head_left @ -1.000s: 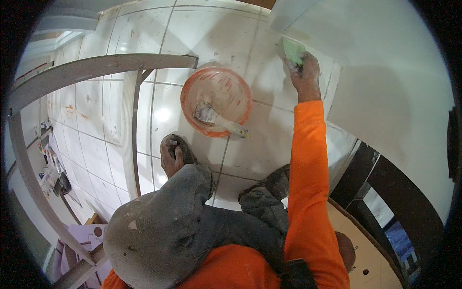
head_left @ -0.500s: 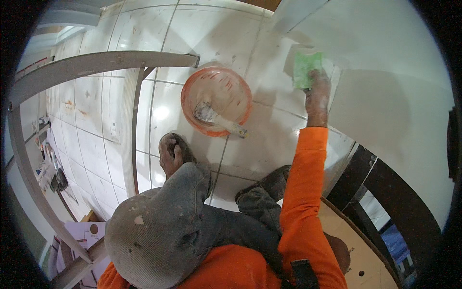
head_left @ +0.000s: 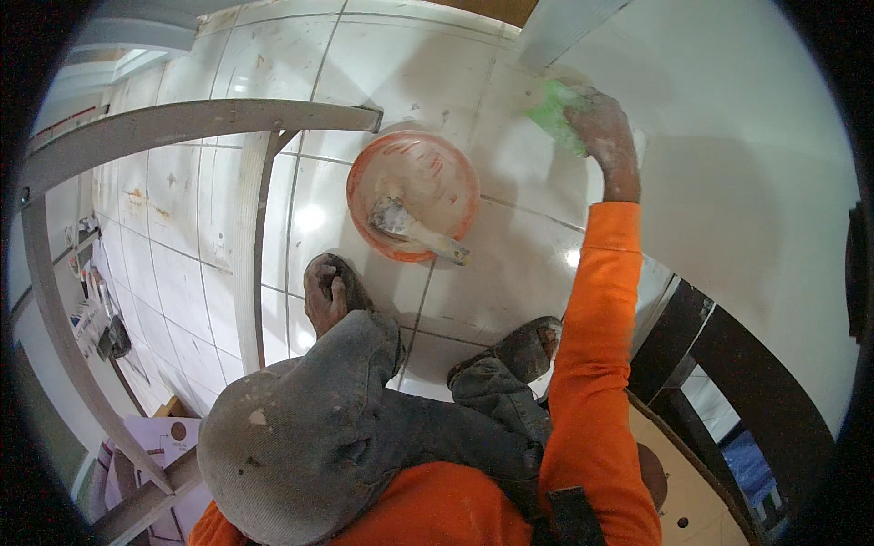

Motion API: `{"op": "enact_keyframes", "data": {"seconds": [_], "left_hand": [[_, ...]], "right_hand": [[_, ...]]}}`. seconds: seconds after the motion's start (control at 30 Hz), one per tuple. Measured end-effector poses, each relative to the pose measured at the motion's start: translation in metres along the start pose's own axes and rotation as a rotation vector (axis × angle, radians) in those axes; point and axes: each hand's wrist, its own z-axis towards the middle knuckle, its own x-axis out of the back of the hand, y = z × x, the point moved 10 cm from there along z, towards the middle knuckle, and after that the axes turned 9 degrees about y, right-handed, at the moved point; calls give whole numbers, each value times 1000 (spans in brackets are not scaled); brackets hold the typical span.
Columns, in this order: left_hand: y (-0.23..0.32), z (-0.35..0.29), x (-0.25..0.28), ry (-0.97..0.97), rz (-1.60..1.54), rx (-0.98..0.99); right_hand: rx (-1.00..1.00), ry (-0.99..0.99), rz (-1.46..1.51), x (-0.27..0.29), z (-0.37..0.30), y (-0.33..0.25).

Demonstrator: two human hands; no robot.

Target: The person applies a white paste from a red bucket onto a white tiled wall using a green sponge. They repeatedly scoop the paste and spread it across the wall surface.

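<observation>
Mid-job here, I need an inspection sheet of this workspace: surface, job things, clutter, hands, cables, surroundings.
Surface: white tiled floor, smudged and stained in places.
Job things: green pad near the wall's foot, contact with the floor unclear; round orange-rimmed basin with pale residue; putty knife lying in it, handle over the rim.
Clutter: printed sheet or box at lower left; small items at far left, too small to identify.
Hands: right hand grips the pad; left hand not in view.
Cables: nothing seen.
Surroundings: grey frame at left, pale wall at right.
</observation>
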Motion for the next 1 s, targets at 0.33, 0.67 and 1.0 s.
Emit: {"op": "enact_keyframes", "data": {"seconds": [0.33, 0.67, 1.0], "left_hand": [[-8, 1, 1, 13, -4, 1], [-9, 1, 0, 10, -20, -2], [-14, 2, 1, 13, -19, -7]], "right_hand": [[-45, 6, 135, 2, 18, 13], [-17, 24, 187, -10, 42, 21], [54, 68, 41, -7, 47, 7]]}}
